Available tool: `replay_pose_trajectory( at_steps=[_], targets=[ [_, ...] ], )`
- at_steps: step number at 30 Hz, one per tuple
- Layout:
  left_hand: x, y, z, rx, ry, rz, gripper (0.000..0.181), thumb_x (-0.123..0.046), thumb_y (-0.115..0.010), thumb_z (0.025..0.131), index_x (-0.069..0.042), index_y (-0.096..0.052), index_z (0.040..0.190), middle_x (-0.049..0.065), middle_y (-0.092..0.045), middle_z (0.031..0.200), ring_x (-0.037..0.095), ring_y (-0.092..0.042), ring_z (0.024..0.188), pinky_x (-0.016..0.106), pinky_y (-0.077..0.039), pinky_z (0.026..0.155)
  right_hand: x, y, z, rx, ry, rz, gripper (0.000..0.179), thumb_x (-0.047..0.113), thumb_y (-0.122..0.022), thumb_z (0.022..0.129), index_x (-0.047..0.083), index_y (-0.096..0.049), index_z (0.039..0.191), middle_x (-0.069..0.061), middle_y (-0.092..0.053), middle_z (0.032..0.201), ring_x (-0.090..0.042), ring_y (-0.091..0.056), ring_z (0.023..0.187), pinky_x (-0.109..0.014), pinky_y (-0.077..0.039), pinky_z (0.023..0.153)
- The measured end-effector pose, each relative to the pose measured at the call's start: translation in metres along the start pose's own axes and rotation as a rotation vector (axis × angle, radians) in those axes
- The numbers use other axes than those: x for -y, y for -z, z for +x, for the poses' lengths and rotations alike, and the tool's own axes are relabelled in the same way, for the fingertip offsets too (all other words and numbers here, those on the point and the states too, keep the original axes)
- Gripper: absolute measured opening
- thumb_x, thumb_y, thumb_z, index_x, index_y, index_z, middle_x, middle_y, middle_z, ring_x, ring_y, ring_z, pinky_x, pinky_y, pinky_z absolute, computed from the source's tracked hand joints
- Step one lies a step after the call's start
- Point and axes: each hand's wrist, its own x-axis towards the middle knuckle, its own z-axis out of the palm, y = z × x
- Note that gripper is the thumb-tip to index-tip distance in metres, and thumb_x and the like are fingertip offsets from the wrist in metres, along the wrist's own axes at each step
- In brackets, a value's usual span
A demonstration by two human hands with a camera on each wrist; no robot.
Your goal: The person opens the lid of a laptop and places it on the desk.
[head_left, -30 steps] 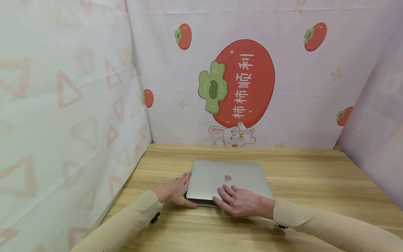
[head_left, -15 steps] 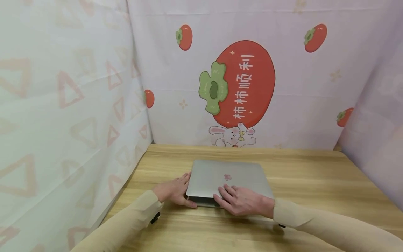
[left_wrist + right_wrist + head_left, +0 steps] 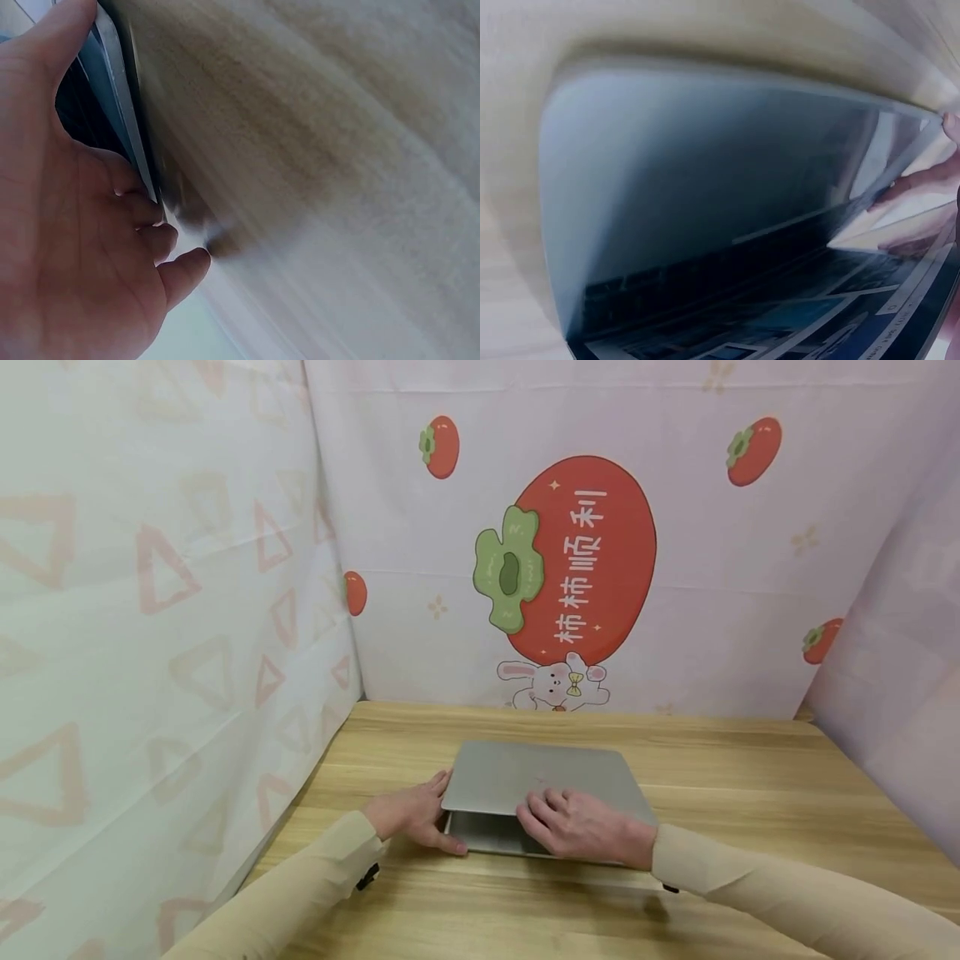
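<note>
A silver laptop [image 3: 495, 772] lies on the wooden table, its lid tilted up a little at the front edge. My right hand [image 3: 581, 825] grips the front edge of the lid with curled fingers; the thumb is hidden in the head view. Against the laptop's left side rests my left hand [image 3: 416, 814], fingers pointing forward and thumb at the front left corner of the base [image 3: 491, 835]. The right wrist view looks into the gap: dark keyboard [image 3: 645, 289], lit screen [image 3: 802, 322], and part of a hand [image 3: 930, 180] at the right edge.
The wood-grain table [image 3: 750, 793] extends around the laptop. A white cloth with triangle prints [image 3: 187, 652] hangs close on the left, and a cloth with persimmon prints [image 3: 405, 643] stands behind. Another pale cloth [image 3: 900, 652] hangs on the right.
The front edge of the laptop lid has risen, widening the gap above the base. My right hand has moved up slightly with it, its fingers more curled. The left hand has hardly moved.
</note>
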Motion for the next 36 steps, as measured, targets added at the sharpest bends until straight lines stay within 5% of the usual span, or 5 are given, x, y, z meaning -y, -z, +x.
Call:
replay_pose_trajectory(
  at_steps=[13,18,21,29,36],
  targets=[
    [0.000,0.004,0.000,-0.032,-0.022,0.037,0.121,-0.078,-0.063,0.074,-0.013,-0.007,0.159,0.013,-0.010,0.166,0.033,-0.016,0.152,0.044,-0.030,0.119,-0.016,0.003,0.005,0.077,-0.120,0.146,0.039,0.015,-0.017,0.108,0.010,-0.055,0.099,0.001,-0.057,0.081,-0.015,-0.043,0.053,-0.023,-0.029,0.040],
    [-0.002,0.005,0.001,0.005,0.049,0.120,0.119,-0.084,-0.058,0.071,-0.011,-0.020,0.158,0.015,-0.018,0.164,0.031,-0.018,0.152,0.045,-0.035,0.116,-0.022,0.005,0.007,0.167,-0.170,0.256,0.012,0.024,-0.053,0.100,0.013,-0.055,0.100,0.003,-0.060,0.086,-0.013,-0.052,0.061,-0.022,-0.033,0.042],
    [-0.001,0.004,0.001,0.018,0.060,0.138,0.118,-0.086,-0.056,0.071,-0.010,-0.025,0.156,0.013,-0.023,0.163,0.030,-0.018,0.152,0.045,-0.034,0.117,-0.025,0.005,0.009,0.182,-0.194,0.281,0.028,0.029,-0.076,0.085,0.014,-0.056,0.098,0.003,-0.061,0.085,-0.012,-0.054,0.062,-0.021,-0.031,0.041],
    [0.000,0.004,-0.001,0.028,0.011,0.169,0.117,-0.084,-0.052,0.076,-0.005,-0.020,0.157,0.011,-0.017,0.164,0.029,-0.016,0.153,0.041,-0.027,0.121,-0.037,0.003,0.013,0.145,-0.247,0.305,0.026,0.023,-0.079,0.081,0.014,-0.057,0.092,0.003,-0.059,0.079,-0.010,-0.053,0.057,-0.020,-0.033,0.041],
    [-0.002,0.004,-0.001,0.045,0.016,0.170,0.116,-0.084,-0.049,0.077,-0.006,-0.017,0.157,0.013,-0.011,0.165,0.029,-0.013,0.153,0.040,-0.025,0.122,-0.047,0.007,0.017,0.227,-0.272,0.353,0.023,0.016,-0.076,0.084,0.013,-0.057,0.097,0.002,-0.064,0.085,-0.010,-0.061,0.066,-0.020,-0.041,0.044]
  ],
)
